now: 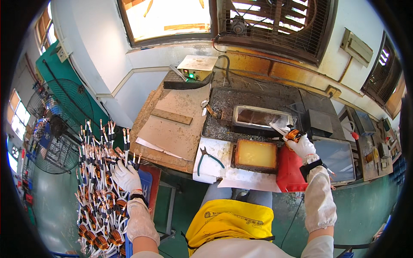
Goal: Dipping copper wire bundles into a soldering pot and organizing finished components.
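My right hand [302,148], in a white glove, is closed around a copper-wound ring coil [294,135]. The coil's white leads [279,128] point left, their ends at the right end of a rectangular metal pot [241,128] with a shiny bright rim. On the left, my gloved left hand [124,176] is at the upper right of a big pile of similar coils [101,241] with white leads and copper lugs. Its fingers are closed on the leads of one coil [112,161], partly hidden among the others.
A tray of yellowish liquid [257,154] stands before the pot, with a red container [289,170] to its right. Pliers [209,158] lie on white board. A control box [198,68] stands behind, a wooden strip [171,116] at left. A caged fan [60,124] stands beyond the pile.
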Tool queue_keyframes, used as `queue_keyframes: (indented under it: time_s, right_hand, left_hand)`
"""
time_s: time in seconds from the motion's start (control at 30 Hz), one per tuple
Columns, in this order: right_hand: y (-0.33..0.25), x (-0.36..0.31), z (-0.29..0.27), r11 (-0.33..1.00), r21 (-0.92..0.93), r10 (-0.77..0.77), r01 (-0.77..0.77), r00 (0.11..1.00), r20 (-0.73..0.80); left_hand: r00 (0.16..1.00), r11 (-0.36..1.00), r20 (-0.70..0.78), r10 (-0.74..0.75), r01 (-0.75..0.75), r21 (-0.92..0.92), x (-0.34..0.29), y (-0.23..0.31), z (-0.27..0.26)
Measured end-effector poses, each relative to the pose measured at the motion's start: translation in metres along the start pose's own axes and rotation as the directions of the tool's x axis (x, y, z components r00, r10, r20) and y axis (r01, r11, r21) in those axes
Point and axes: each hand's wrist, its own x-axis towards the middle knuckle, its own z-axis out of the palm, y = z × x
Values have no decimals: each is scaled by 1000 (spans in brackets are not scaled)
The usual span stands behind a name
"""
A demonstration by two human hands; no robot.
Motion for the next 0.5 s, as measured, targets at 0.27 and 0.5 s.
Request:
queue_keyframes:
  time_s: [0.27, 0.5]
  right_hand:
    - [2, 0, 1, 1000, 24, 17, -17, 1000, 3]
    - [1, 0, 0, 999, 47, 25, -25, 1000, 11]
  left_hand:
    - [1000, 1000, -13, 8, -8, -5, -1, -1, 1]
    - [1000, 1000, -10, 6, -6, -8, 0, 1, -3]
